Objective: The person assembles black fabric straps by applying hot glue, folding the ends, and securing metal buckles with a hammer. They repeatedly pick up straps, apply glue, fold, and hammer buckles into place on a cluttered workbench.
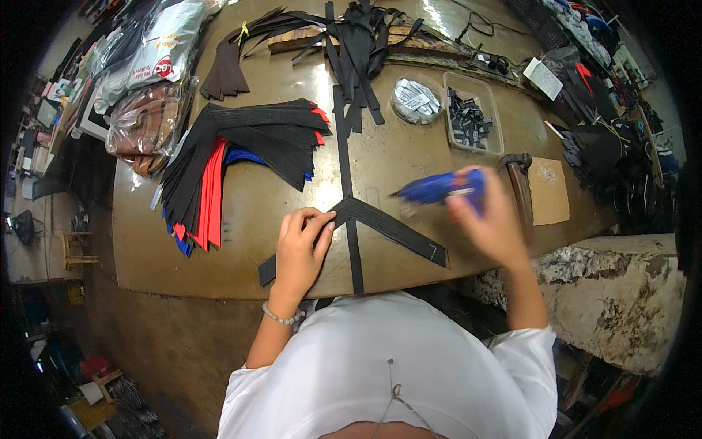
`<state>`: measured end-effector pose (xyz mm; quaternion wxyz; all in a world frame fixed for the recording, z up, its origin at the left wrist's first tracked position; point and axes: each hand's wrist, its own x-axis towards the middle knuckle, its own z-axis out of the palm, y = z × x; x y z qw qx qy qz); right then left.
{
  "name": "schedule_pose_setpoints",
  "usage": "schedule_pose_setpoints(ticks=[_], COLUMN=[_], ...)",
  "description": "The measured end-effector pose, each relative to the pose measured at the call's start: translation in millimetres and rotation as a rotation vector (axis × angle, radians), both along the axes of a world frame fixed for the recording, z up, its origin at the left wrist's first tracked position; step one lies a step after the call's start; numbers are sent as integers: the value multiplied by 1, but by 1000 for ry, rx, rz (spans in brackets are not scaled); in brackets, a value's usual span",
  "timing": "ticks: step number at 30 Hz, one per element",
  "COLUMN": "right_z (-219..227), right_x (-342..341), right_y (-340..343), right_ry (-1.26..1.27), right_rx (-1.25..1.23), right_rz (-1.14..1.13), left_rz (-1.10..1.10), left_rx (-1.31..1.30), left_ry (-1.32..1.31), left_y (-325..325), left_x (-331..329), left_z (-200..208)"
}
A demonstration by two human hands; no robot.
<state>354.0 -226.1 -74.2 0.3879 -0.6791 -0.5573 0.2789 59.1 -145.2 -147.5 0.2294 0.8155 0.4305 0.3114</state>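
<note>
On the table in front of me a wide black strap (pixel 398 230) lies bent into an inverted V, its peak over a narrow black strip (pixel 355 256) that runs away from me. My left hand (pixel 301 238) is closed at the strap's left arm, fingertips and thumb pressed together on it just below the peak. It covers part of that arm. To the right, my right hand (pixel 486 219) is wrapped round a blue tool with a dark pointed tip (pixel 439 189). The tool is raised, points left and is blurred by motion, apart from the strap.
A fanned stack of black, red and blue straps (pixel 248 132) lies left. Beyond are black strips (pixel 355 44), a round tub of labels (pixel 417 100) and a box of small dark pieces (pixel 472 117). A hammer (pixel 518 179) and tan board (pixel 548 192) lie right; bagged goods (pixel 150 117) far left.
</note>
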Motion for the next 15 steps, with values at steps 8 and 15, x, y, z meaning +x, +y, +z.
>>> schedule_pose_setpoints(ticks=[8, 15], right_z=[-14, -15], right_x=[-41, -48], right_y=[51, 55], right_ry=[-206, -302], right_rx=[-134, -106], right_rz=[163, 202], left_rz=[13, 8], left_rx=[-33, 1], left_ry=[-59, -71], left_y=[0, 1], left_x=[0, -1], left_z=[-5, -5])
